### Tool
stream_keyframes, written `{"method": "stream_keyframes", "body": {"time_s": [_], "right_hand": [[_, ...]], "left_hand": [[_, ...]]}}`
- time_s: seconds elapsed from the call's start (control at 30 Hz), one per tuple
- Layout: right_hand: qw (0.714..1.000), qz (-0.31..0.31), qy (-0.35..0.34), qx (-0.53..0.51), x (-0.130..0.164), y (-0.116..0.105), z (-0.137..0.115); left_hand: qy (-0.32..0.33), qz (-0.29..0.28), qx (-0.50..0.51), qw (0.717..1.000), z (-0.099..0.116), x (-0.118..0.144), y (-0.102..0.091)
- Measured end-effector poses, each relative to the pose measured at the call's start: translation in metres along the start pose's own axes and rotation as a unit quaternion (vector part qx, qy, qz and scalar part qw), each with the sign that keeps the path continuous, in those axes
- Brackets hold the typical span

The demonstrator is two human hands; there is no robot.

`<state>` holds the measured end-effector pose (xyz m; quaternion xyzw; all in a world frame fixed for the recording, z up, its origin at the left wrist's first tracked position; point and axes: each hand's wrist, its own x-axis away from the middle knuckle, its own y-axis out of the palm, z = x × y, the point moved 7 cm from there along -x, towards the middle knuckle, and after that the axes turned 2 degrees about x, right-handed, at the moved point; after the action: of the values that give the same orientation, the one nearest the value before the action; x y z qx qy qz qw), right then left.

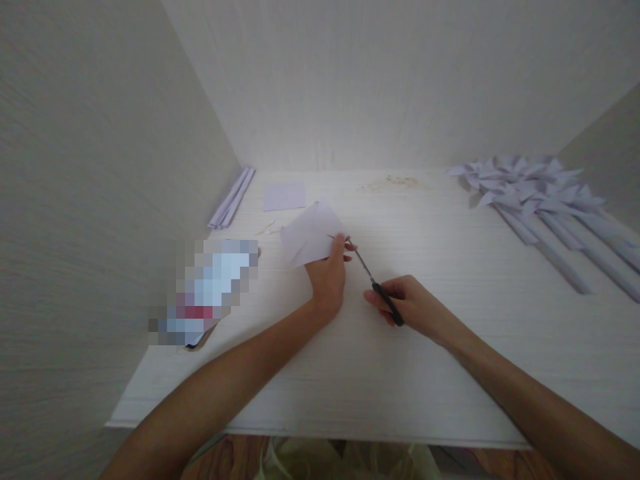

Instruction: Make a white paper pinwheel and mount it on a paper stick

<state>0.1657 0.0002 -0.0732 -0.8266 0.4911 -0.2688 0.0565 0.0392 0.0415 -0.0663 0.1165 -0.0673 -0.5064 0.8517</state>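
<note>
— Where's the paper (311, 235)?

— Lifted a little off the worktop (400, 373), left of the middle, folded to a point that rises toward the back wall. Its right edge meets the scissors (373, 283); the blades sit right at that edge, tips near the thumb.

— Room to move?

— Plenty in front and to the right, bare worktop out to the near edge. The left wall stands near, and the back wall is well behind.

— And the hands?

— The left hand (327, 273) comes in from below with the forearm slanting over the worktop, its grip pinching the paper at the lower right corner. The right hand (413, 303) lies low, its grip closed around the black handles, blades aimed up and left. Whether the blades are parted I cannot tell.

— Anything else about?

— A small square sheet (284, 197) lies behind the paper, apart from it. Folded strips (233, 198) lean along the left wall. A blurred-out object (207, 293) lies left of the left hand. Pinwheels (540, 190) on long sticks are heaped at the far right, well clear of both hands.
</note>
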Motion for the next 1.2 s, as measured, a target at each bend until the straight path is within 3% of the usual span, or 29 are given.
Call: {"method": "stream_keyframes", "body": {"time_s": [1.07,1.2], "right_hand": [[1.000,0.012,-0.003,-0.012,0.002,-0.006,0.002],[0.990,0.088,-0.050,-0.101,0.000,-0.014,-0.003]], "left_hand": [[-0.001,0.000,0.020,1.000,0.001,-0.005,-0.002],[-0.014,-0.036,0.027,0.999,0.001,-0.004,0.003]]}}
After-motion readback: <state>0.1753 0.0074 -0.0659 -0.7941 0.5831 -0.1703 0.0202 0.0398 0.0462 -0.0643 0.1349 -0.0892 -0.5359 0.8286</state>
